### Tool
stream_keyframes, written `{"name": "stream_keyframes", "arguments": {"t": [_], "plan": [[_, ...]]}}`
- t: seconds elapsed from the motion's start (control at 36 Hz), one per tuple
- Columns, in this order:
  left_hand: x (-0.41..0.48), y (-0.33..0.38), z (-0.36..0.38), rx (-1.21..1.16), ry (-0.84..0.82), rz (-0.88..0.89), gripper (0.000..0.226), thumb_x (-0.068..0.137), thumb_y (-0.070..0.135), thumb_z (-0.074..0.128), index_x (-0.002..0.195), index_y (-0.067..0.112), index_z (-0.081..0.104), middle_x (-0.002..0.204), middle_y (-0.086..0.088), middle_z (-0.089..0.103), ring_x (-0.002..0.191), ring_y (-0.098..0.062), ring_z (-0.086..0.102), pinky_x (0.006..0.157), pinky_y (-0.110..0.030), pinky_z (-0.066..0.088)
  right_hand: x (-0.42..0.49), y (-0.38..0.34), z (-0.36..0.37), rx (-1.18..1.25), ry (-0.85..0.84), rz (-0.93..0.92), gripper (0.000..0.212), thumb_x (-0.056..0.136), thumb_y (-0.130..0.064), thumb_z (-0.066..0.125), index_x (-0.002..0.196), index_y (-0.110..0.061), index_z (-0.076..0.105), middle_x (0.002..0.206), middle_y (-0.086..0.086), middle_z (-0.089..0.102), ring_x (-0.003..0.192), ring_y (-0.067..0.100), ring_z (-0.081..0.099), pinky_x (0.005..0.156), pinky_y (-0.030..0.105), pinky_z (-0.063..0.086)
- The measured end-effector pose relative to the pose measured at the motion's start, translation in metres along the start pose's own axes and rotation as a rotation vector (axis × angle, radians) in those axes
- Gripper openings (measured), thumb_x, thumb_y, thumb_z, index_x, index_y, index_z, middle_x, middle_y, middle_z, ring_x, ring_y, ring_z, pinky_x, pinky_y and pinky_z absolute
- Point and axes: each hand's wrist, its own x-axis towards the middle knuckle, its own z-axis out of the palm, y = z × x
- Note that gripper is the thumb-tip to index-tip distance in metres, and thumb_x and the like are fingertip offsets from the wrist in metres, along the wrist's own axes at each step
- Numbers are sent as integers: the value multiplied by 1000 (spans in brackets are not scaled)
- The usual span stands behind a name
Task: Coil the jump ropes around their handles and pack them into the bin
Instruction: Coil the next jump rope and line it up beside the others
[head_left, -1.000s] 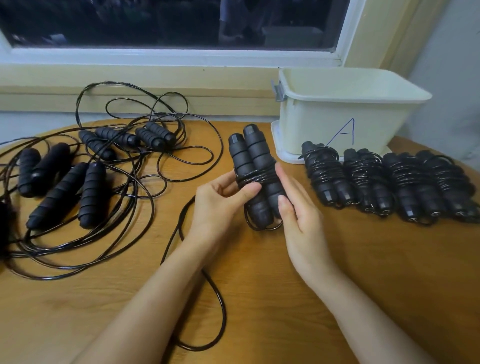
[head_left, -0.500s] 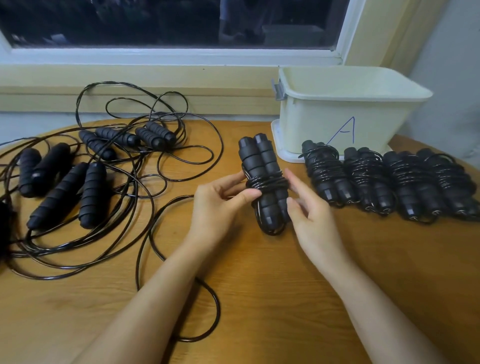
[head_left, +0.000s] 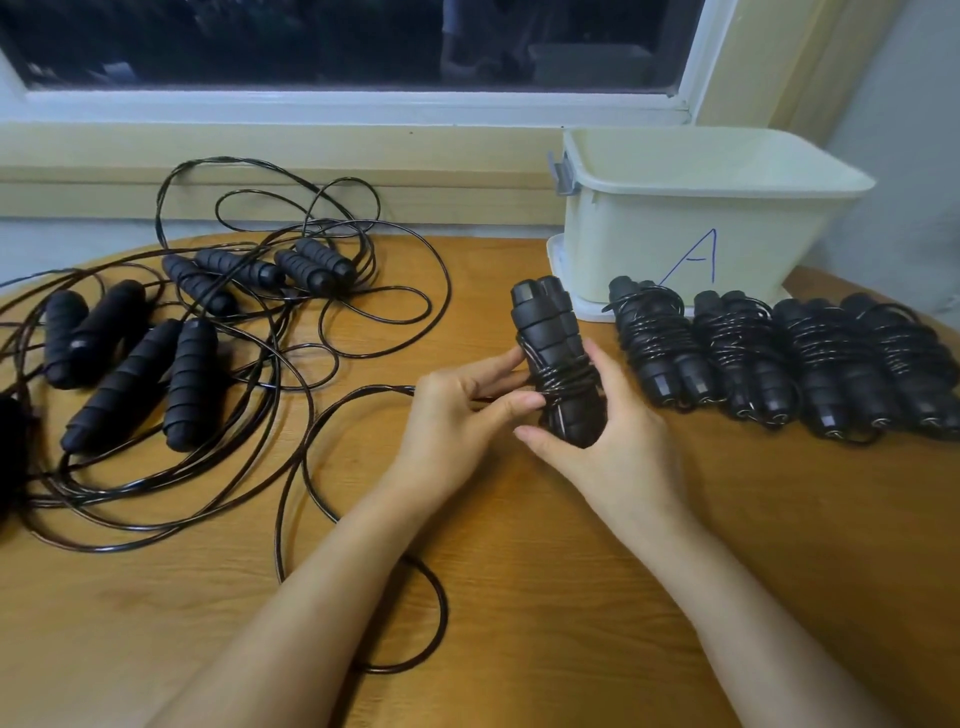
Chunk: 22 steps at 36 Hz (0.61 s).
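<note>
- Head view: a person's two bare forearms reach over a round wooden counter (head_left: 519, 519) under a dark window (head_left: 337, 41).
- The pair of black handles (head_left: 545, 332) is held side by side, tilted up off the counter, right of its middle and toward the far edge, just left of the bin.
- A few turns of thin black cord (head_left: 566, 379) are wound round the middle of the pair.
- The left hand (head_left: 457, 410) grips the pair from the left, its thumb pressed on the cord turns and its fingers (head_left: 498, 364) reaching behind.
- The right hand (head_left: 618, 431) is curled round the lower end of the pair, thumb underneath.
- The unwound cord tail (head_left: 445, 613) leaves the left hand, loops out to the left and then runs under the left forearm toward the near edge.
- The cream bin (head_left: 649, 244), marked with a blue letter A (head_left: 696, 257), stands at the far right edge; from here its inside is hidden.
- A row of four wound ropes (head_left: 743, 358) lies in front of the bin, along the right edge, touching one another.
- A tangle of loose ropes (head_left: 192, 384) with several handle pairs covers the left side of the counter.
</note>
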Motion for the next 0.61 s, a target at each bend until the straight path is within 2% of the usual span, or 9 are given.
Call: {"name": "stream_keyframes", "arguments": {"t": [0.06, 0.11, 0.19, 0.25, 0.28, 0.36, 0.44, 0.5, 0.61], "plan": [[1, -2, -1, 89, -31, 49, 56, 79, 36, 73, 131, 28, 51, 121, 9, 67, 115, 0, 62, 109, -47, 44, 1, 6, 3, 48, 45, -7, 92, 72, -42, 83, 150, -30, 38, 131, -4, 62, 120, 15, 58, 93, 30, 49], [3, -5, -3, 189, -60, 100, 55, 84, 42, 70, 134, 32, 49, 122, 27, 61, 119, 2, 59, 112, -51, 34, 2, 9, 4, 74, 71, -34, 86, 74, -33, 83, 149, -23, 42, 135, -3, 57, 121, 13, 55, 93, 17, 44], [3, -5, -5, 253, -52, 147, 48, 88, 43, 60, 132, 33, 48, 115, 35, 56, 106, 23, 51, 104, -24, 22, 4, 10, 4, 110, 109, -85, 83, 74, -26, 84, 147, -14, 46, 136, 0, 48, 120, 9, 50, 92, 1, 36], [4, -5, -5, 267, -19, 159, 45, 90, 41, 60, 133, 32, 51, 110, 40, 57, 104, 17, 54, 95, -17, 21, 4, 8, 5, 162, 98, -80, 82, 76, -25, 84, 147, -14, 45, 130, -2, 49, 116, 4, 49, 93, 2, 35], [4, -4, -5, 255, 2, 145, 45, 89, 41, 61, 132, 33, 53, 109, 40, 60, 107, 11, 58, 99, -20, 20, 4, 7, 5, 198, 86, -70, 82, 77, -25, 83, 147, -15, 44, 127, -5, 50, 114, 2, 50, 95, 4, 36], [5, -6, -5, 140, 66, 113, 45, 85, 38, 71, 128, 36, 58, 110, 19, 71, 110, -3, 65, 107, -41, 39, 4, 5, 6, 331, 32, -32, 81, 79, -27, 82, 148, -20, 42, 121, -14, 53, 117, 2, 53, 103, 23, 43], [4, -1, -4, -49, 111, 25, 49, 72, 36, 69, 120, 27, 63, 107, 13, 72, 104, 1, 66, 89, -17, 51, 0, 2, 8, 415, -28, -18, 83, 75, -43, 76, 149, -26, 41, 123, -19, 56, 121, 7, 56, 106, 37, 46], [4, -2, -5, -36, 130, -3, 40, 72, 37, 69, 111, 30, 65, 107, 14, 71, 103, 1, 66, 88, -15, 51, -1, 0, 9, 478, -63, -12, 85, 72, -48, 73, 148, -30, 41, 128, -21, 57, 121, 7, 58, 104, 40, 48], [5, -10, -7, -202, 112, -86, 35, 82, 18, 75, 111, 23, 58, 108, -6, 74, 106, -20, 69, 99, -49, 52, -2, -4, 7, 591, -102, -30, 72, 79, -32, 77, 143, -38, 43, 134, -13, 60, 119, 4, 60, 103, 36, 50]]}}
